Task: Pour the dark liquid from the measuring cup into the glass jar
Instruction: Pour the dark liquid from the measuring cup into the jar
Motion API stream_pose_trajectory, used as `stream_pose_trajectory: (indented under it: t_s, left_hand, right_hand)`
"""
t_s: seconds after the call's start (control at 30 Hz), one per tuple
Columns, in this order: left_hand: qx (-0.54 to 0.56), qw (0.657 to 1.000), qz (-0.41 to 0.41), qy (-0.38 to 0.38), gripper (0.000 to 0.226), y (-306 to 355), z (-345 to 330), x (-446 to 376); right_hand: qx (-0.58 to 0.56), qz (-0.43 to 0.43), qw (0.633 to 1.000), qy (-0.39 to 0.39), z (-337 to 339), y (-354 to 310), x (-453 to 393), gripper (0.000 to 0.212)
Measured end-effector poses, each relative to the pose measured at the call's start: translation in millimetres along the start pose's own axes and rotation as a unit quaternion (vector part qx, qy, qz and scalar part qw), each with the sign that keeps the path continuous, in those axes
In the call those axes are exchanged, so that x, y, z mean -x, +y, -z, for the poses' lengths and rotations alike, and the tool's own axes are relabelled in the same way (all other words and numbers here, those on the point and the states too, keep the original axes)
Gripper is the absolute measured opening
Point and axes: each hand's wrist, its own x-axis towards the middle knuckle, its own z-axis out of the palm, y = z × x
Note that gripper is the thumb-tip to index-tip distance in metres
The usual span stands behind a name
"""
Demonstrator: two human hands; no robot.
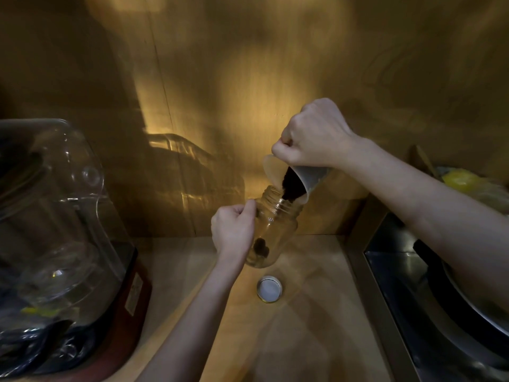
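Right hand (314,133) fisted around tipped cup (309,179), knuckles up, forearm angled in from right; dark liquid (289,184) at the lip over the jar (275,227) mouth. Left hand (232,230) grips jar's side, jar tilted toward cup, above tabletop (316,312). Lid (269,288) lies just below jar.
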Motion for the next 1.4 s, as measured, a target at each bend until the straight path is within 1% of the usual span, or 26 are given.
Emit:
stream_pose_trajectory:
  t_s: [0.17,0.4,0.6,0.87,1.1,1.4]
  left_hand:
    - [-0.002,1.000,0.001,0.000,0.050,0,1,-1]
    - [0.002,1.000,0.012,0.001,0.049,1,1,-2]
    - [0.017,1.000,0.004,-0.006,0.047,-4,0,-2]
    - [0.023,1.000,0.015,-0.015,0.042,-10,-1,-2]
    - [0.042,0.999,0.013,-0.020,0.040,-12,-1,-6]
    - [0.052,0.998,0.024,-0.018,0.042,-14,-1,-8]
  right_hand:
    - [-0.008,-0.008,1.000,-0.001,-1,1,0,0.043]
    - [0.022,0.004,1.000,-0.010,2,1,0,0.037]
    - [0.012,0.020,1.000,0.001,1,-2,0,0.043]
    - [0.012,0.022,1.000,0.011,-3,-2,1,0.040]
    - [0.008,0.036,0.999,0.030,-6,-4,-1,0.042]
    - [0.017,0.052,0.998,0.032,-5,-3,-1,0.042]
